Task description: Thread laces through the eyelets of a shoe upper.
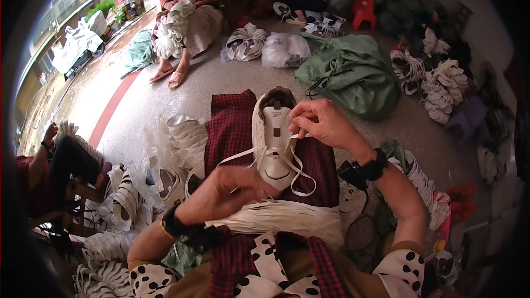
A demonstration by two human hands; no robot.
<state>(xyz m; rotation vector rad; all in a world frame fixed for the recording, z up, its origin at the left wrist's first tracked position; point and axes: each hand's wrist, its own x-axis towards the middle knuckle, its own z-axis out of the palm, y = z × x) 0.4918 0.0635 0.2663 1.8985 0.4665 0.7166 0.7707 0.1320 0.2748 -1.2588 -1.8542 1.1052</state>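
Right hand [323,124] pinches a white lace [276,154] at the eyelets of the white shoe [274,138] lying on the checked lap cloth [232,127]; left hand [229,190] grasps the lace's other end, holding it taut.

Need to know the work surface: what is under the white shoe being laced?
The white shoe rests on a dark red checked cloth spread over the person's lap. A bundle of white laces lies across the cloth nearer the body. Whatever is beneath the cloth is covered.

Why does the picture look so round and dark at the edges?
Head view: a fisheye lens bends the floor toward a black rim; daylight glares at the upper left doorway; the white shoe and both hands, left hand and right hand, are sharp; the far corners blur.
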